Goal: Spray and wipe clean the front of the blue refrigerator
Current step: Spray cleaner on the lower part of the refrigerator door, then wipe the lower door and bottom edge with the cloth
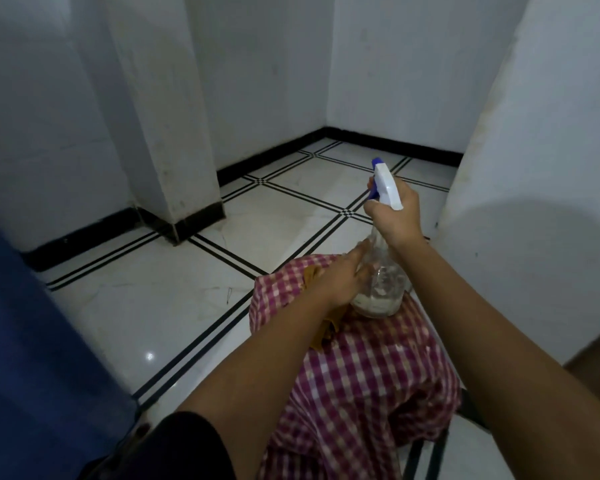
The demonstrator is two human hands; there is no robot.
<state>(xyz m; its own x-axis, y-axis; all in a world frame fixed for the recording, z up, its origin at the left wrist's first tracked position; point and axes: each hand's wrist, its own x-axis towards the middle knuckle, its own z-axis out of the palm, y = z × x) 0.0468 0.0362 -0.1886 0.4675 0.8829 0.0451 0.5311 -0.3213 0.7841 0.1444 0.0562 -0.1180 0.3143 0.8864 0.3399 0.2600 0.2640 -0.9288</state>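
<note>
A clear spray bottle (381, 289) with a white and blue trigger head (386, 183) stands on a surface draped in a pink checked cloth (368, 368). My right hand (397, 216) grips the bottle's neck just under the trigger head. My left hand (343, 277) lies against the left side of the bottle's body, fingers stretched along it. A brownish-yellow rag (324, 332) lies partly under my left hand and wrist. The blue refrigerator (32, 358) shows only as a dark blue slab at the left edge.
White floor tiles (174, 292) with black line borders spread ahead. A white pillar (174, 116) stands at the back left, and a white wall (534, 168) rises close on the right. Black skirting runs along the walls.
</note>
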